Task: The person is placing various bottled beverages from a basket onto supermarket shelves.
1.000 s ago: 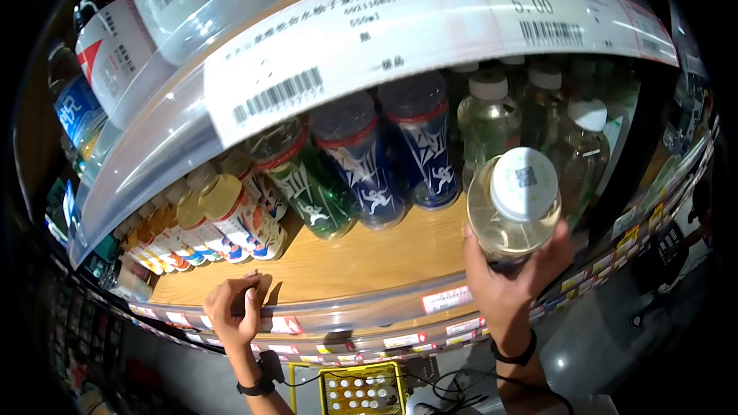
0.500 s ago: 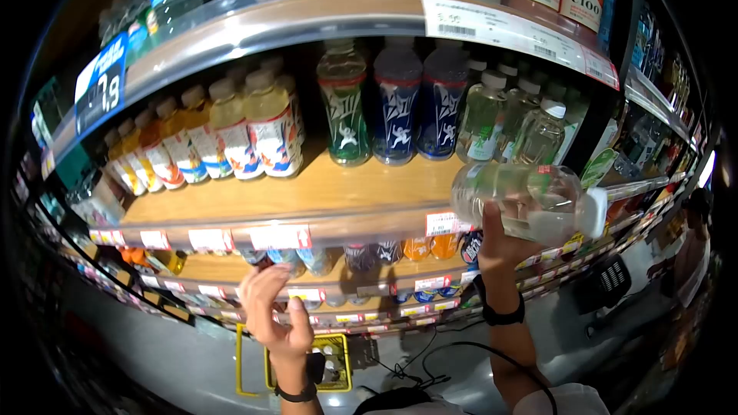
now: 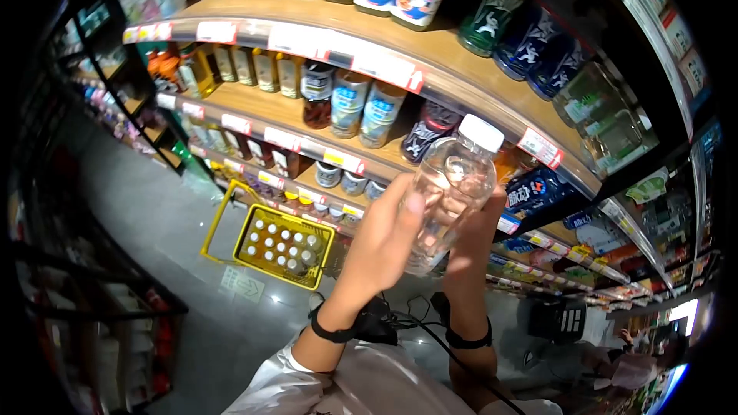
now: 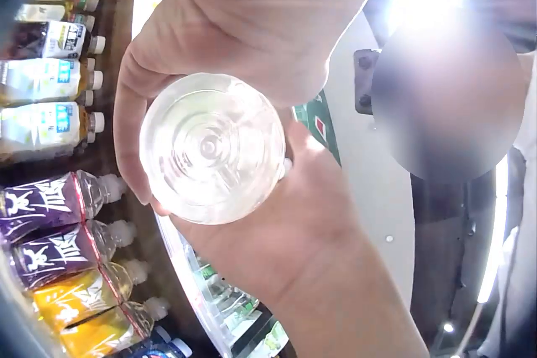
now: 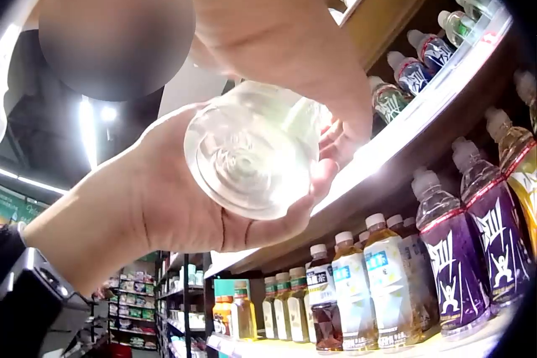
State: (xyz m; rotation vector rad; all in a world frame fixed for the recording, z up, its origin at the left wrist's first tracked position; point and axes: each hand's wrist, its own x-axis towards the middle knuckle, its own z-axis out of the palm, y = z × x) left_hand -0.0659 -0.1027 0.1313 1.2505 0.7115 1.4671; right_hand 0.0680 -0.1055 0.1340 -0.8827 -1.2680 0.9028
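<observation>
A clear plastic bottle (image 3: 453, 184) with a white cap (image 3: 481, 133) is held in front of the shelves, tilted, its cap toward the upper right in the head view. My left hand (image 3: 380, 238) grips it from the left, thumb along its side. From the other side my right hand (image 3: 470, 250) holds it too, its fingers partly hidden behind the bottle. Both wrist views look up at the round base (image 4: 210, 148) of the bottle, with the two hands curled round it.
Shelves of bottled drinks (image 3: 357, 104) curve across the front, with price tags (image 3: 330, 46) along their edges. A yellow basket (image 3: 314, 280) with several white-capped bottles stands on the floor at lower left. Cables (image 3: 419, 323) hang near the body, and a person (image 3: 630, 365) is at far right.
The bottle has come away from the shelf toward the body, first tipped sideways, now cap up. My left hand has moved from the shelf edge onto it. The head view has turned down, showing more floor.
</observation>
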